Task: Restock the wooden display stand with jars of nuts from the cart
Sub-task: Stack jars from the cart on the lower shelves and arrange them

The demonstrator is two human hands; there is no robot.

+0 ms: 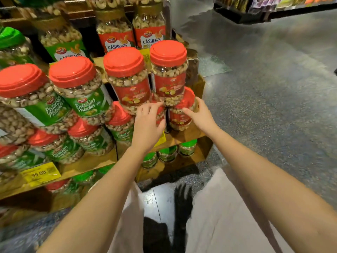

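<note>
The wooden display stand holds stacked jars of nuts with red lids. At the right end of its middle shelf, two red-labelled jars stand on top of lower red-labelled jars. My left hand lies over the front of one lower jar, fingers spread, fingertips touching the base of the upper right jar. My right hand rests against the right side of the neighbouring lower jar, fingers apart. Neither hand lifts a jar. No cart is in view.
Green-labelled pistachio jars fill the shelf to the left, and cashew jars stand on the tier above. Green-lidded jars sit on the bottom shelf. A yellow price tag hangs at the shelf edge. Speckled floor stretches right.
</note>
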